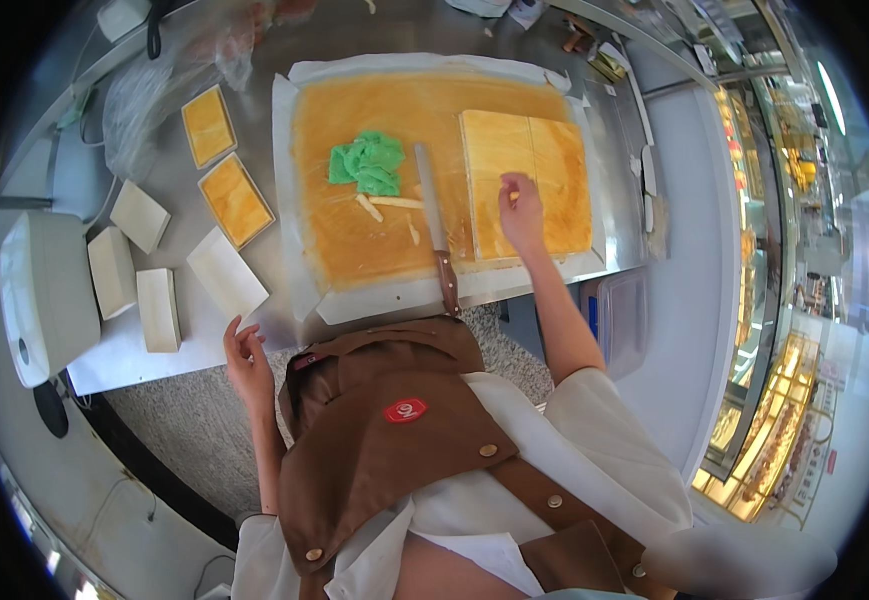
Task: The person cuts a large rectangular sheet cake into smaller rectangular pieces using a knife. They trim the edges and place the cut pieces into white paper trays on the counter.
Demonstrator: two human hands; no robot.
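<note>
My right hand [522, 214] is over the yellow sponge cake sheet [498, 146], its fingers curled. A small yellow patch shows between the fingers; whether it is a held piece or the cake behind is unclear. Cut lines divide the cake, which lies at the right of a paper-lined, browned sheet [359, 259]. Beside it a long serrated knife [434, 202] rests with its brown handle towards me. A crumpled green cloth [368, 161] and cake strips [397, 202] are left of the blade. My left hand [245, 356], holding nothing, hovers by the table edge below a white paper box [228, 271].
Two boxes hold cake slabs, a nearer one [236, 199] and a farther one [209, 126]. Several pale boxes [158, 310] stand near a white appliance [51, 296]. Clear plastic bags [138, 112] lie at the back left. A white-handled tool [648, 187] is along the right edge.
</note>
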